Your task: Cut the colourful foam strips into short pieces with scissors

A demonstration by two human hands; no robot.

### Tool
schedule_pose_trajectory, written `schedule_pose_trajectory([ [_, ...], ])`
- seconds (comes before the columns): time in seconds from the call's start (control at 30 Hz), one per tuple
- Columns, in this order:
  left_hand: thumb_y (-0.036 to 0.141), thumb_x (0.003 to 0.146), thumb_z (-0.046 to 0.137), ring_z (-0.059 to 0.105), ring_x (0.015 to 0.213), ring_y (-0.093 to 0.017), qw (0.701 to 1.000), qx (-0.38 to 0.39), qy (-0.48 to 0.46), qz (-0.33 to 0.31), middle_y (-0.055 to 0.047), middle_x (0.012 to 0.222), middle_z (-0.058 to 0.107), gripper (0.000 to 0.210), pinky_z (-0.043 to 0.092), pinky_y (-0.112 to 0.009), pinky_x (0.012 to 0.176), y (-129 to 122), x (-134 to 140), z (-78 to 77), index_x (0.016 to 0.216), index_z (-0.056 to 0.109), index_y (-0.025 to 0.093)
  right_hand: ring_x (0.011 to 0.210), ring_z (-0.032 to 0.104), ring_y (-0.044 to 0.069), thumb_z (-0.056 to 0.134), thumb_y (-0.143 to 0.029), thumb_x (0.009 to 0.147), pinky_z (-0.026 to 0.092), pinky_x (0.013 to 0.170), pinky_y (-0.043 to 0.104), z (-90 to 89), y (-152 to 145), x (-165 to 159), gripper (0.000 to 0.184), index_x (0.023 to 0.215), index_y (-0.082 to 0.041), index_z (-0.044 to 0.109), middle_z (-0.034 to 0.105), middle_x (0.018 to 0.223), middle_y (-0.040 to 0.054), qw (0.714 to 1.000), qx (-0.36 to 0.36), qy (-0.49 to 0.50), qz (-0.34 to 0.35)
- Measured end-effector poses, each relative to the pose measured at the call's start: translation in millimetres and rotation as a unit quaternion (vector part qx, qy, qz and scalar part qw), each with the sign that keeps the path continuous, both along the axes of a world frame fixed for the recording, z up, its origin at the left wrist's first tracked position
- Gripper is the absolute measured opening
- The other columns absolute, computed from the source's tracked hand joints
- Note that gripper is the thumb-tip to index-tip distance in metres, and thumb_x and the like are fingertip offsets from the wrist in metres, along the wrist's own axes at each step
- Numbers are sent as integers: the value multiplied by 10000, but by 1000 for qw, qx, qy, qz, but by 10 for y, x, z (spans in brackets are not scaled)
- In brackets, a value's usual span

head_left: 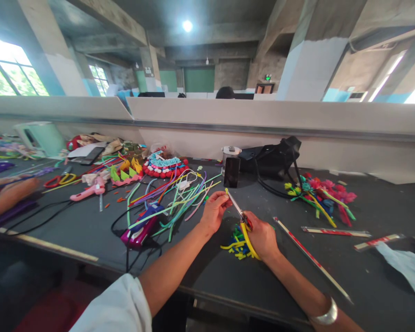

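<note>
My left hand is closed in a pinch on a short yellow fuzzy strip, raised above the table. My right hand is wrapped round a pair of scissors, whose blades point up and left towards the strip at the left fingertips. Red shows at the scissors' handle. A curved yellow length runs below the right hand; whether it is handle or strip I cannot tell. Beneath lies a pile of short yellow, green and blue cut pieces.
A phone stands upright ahead, near a black bag. Long pipe cleaners and a magenta-and-blue device lie left. Colourful fuzzy bundles and wrapped sticks lie right. Another person's hand is at far left, near a pink glue gun.
</note>
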State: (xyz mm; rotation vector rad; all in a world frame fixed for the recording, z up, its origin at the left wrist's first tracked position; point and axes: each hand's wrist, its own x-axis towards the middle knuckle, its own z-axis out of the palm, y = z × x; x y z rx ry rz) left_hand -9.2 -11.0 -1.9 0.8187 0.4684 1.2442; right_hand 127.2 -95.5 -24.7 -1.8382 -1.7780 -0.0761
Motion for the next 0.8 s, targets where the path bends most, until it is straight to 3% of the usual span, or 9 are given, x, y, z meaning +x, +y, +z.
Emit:
schedule_pose_trajectory([
  [0.37, 222, 660, 678, 549, 636, -96, 999, 1, -33, -9, 18, 686, 577, 131, 444, -278, 725, 41, -17, -4, 721, 580, 159, 613, 624, 152, 486, -340, 833, 320, 522, 200, -51, 56, 59, 232, 1016, -251, 598, 666, 716, -9, 999, 24, 34, 0],
  [0.8, 214, 656, 703, 554, 671, -95, 999, -2, -27, -22, 20, 710, 604, 147, 434, -260, 722, -3, -5, 14, 756, 606, 169, 614, 619, 145, 518, -327, 820, 306, 520, 204, -29, 35, 21, 250, 1050, -274, 602, 678, 744, -16, 1000, 9, 0, -5],
])
